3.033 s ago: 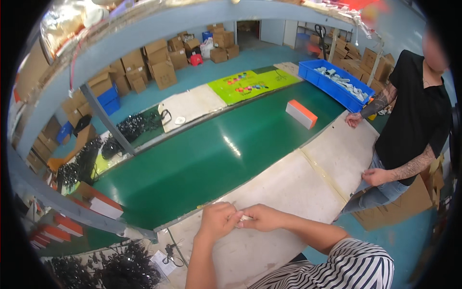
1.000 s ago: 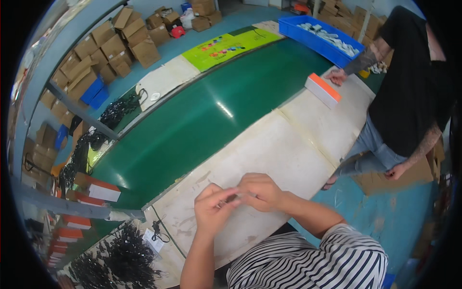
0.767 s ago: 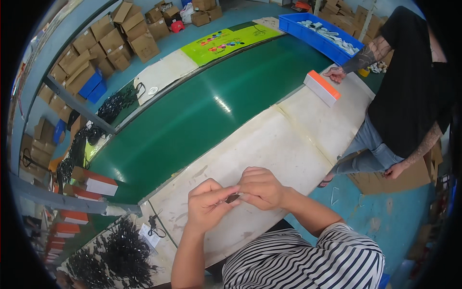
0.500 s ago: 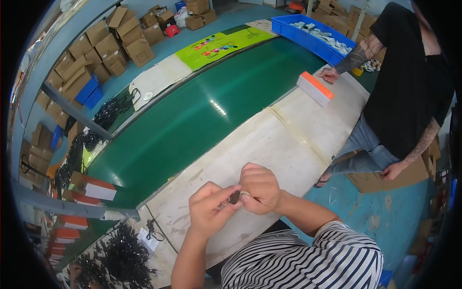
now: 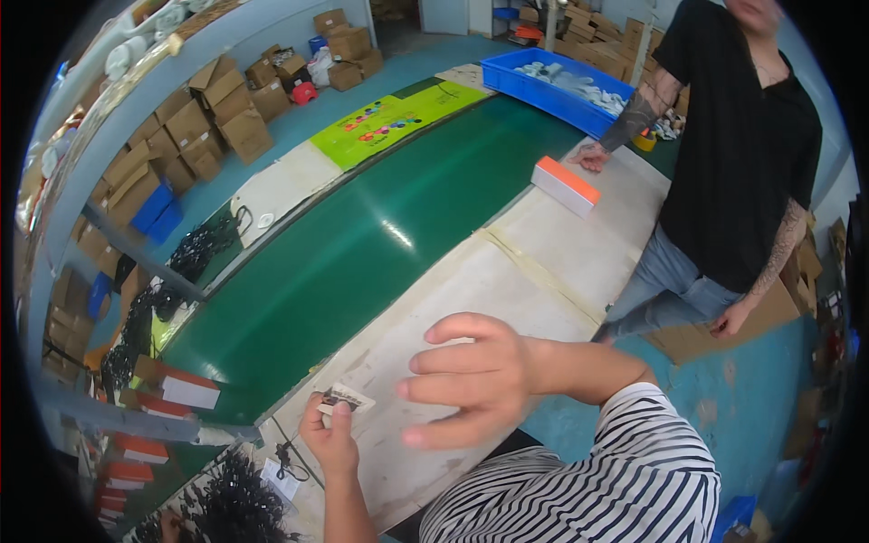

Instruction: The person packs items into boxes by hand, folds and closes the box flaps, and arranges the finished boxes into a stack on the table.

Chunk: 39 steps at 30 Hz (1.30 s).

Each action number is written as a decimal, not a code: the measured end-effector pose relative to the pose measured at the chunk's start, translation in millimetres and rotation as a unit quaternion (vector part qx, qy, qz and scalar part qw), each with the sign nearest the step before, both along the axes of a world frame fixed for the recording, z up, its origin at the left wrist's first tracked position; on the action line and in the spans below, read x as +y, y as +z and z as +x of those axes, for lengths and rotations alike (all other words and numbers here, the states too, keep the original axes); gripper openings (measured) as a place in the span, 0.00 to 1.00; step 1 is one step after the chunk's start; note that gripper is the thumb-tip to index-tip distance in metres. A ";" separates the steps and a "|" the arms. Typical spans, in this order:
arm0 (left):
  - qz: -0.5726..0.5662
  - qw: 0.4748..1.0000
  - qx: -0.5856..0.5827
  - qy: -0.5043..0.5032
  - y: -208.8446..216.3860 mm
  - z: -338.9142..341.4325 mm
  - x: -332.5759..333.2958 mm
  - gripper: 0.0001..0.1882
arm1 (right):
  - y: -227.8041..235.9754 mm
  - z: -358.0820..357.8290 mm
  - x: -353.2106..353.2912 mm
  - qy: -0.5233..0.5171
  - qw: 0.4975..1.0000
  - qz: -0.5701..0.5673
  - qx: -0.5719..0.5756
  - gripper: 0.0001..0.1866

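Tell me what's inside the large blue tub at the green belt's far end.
The blue tub holds a heap of pale pieces, too small here to identify. Whatever lies beneath the top pieces is covered, and the near wall hides the heap's lower edge.

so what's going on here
The left hand pinches a small flat piece, too small to make out. The right hand is spread open above the bench. Farther along, a co-worker stands with one hand near an orange-white box. Black cords lie heaped at lower left.

wearer's two hands (image 5: 330, 445) (image 5: 480, 380), one small packet (image 5: 351, 396), one green conveyor (image 5: 407, 195)
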<state>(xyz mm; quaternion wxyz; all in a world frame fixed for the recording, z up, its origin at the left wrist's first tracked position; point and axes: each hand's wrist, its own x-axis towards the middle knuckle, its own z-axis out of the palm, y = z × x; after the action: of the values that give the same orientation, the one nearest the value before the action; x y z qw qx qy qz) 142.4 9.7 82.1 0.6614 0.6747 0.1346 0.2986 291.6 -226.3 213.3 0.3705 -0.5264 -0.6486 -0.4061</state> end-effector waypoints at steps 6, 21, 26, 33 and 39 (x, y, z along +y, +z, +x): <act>-0.055 0.997 0.051 -0.008 -27.8 -31.1 -10.6 0.09 | -22.7 3.9 24.9 0.079 0.984 0.005 0.159 0.27; 0.315 0.937 -0.147 -0.049 129.5 -50.1 -4.7 0.09 | -173.3 -45.5 34.1 -0.011 0.832 -0.213 0.511 0.21; 0.371 0.889 -0.210 -0.167 198.4 -79.1 -18.2 0.09 | -160.2 -47.6 38.5 -0.009 0.849 -0.215 0.483 0.21; 0.367 0.884 -0.289 0.024 187.5 -72.2 -33.9 0.10 | -167.6 -52.3 41.5 -0.017 0.871 -0.228 0.436 0.18; 0.405 0.878 -0.251 -0.054 187.4 -96.3 -4.2 0.11 | -173.8 -56.1 72.1 0.031 0.874 -0.236 0.423 0.16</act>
<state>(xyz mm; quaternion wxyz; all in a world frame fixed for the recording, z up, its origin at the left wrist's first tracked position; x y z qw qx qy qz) 46.1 5.5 269.5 0.3574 0.7918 -0.2051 0.4508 235.5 -154.2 39.5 0.4869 -0.6995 -0.5221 0.0322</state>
